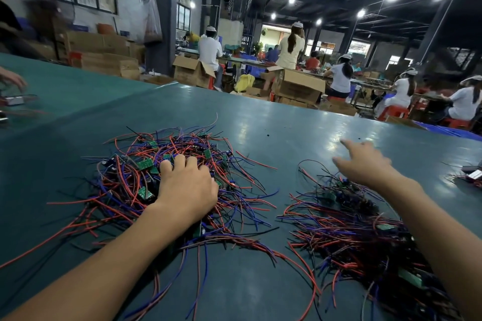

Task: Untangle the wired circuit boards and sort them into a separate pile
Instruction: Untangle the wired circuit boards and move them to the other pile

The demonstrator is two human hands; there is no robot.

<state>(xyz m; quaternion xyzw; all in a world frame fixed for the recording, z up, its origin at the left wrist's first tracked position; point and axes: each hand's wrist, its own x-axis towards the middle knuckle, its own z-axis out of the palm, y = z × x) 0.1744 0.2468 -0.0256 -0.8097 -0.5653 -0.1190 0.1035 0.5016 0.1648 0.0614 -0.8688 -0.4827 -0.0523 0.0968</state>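
A tangled heap of small green circuit boards with red, blue and black wires (135, 180) lies on the green table (273, 122) at the centre left. My left hand (186, 185) lies on top of this heap with its fingers curled down into the wires and boards. A second pile of wired boards (352, 229) lies to the right, its wires more aligned. My right hand (365, 161) hovers above the far end of that pile, fingers spread and straight, holding nothing.
Another person's hand (11, 79) works at the table's far left beside a small grey part (14, 100). A small metal piece with wires (473, 173) lies at the right edge. Cardboard boxes (300, 86) and seated workers fill the hall behind the table.
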